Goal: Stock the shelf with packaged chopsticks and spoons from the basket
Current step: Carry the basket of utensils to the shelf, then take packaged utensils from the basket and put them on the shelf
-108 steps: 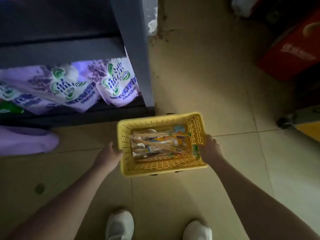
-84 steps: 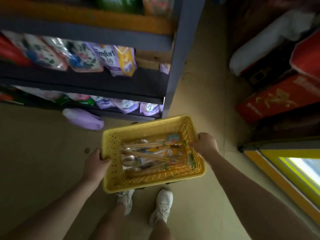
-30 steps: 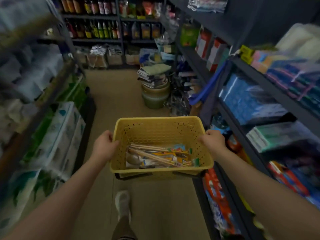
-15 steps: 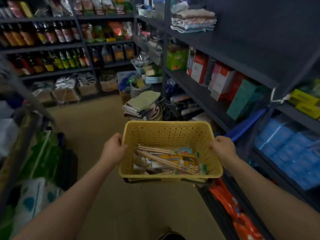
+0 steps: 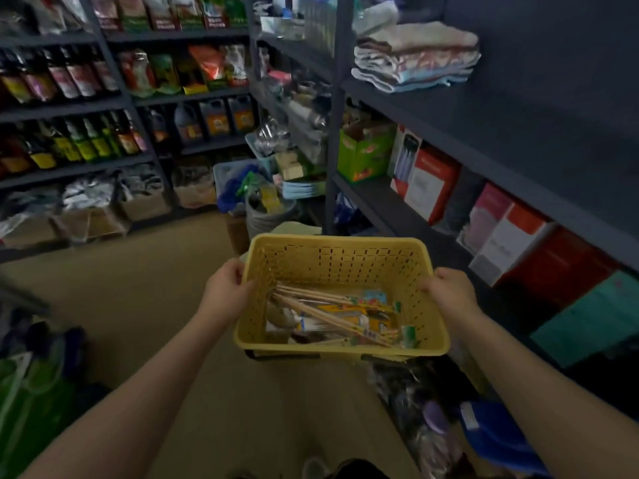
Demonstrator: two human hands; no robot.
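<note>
I hold a yellow perforated plastic basket (image 5: 340, 261) in front of me, above the aisle floor. My left hand (image 5: 224, 292) grips its left rim and my right hand (image 5: 449, 292) grips its right rim. Inside lie packaged wooden chopsticks (image 5: 332, 311) with colourful labels, and packaged spoons (image 5: 281, 318) at the left of the bottom. A dark metal shelf unit (image 5: 432, 112) runs along my right, with a bare board beside a stack of folded towels (image 5: 415, 57).
Boxes (image 5: 428, 181) fill the right shelves below. Bottles (image 5: 69, 77) and snack bags line the back-left shelves. Cartons, a bucket (image 5: 266, 216) and stacked goods crowd the aisle's far end. Bagged goods (image 5: 432, 409) lie on the floor at my lower right.
I lifted the basket from the floor, turned into the aisle and walked forward. The right shelf with towels and boxes is now closer. Both hands kept their grip.
</note>
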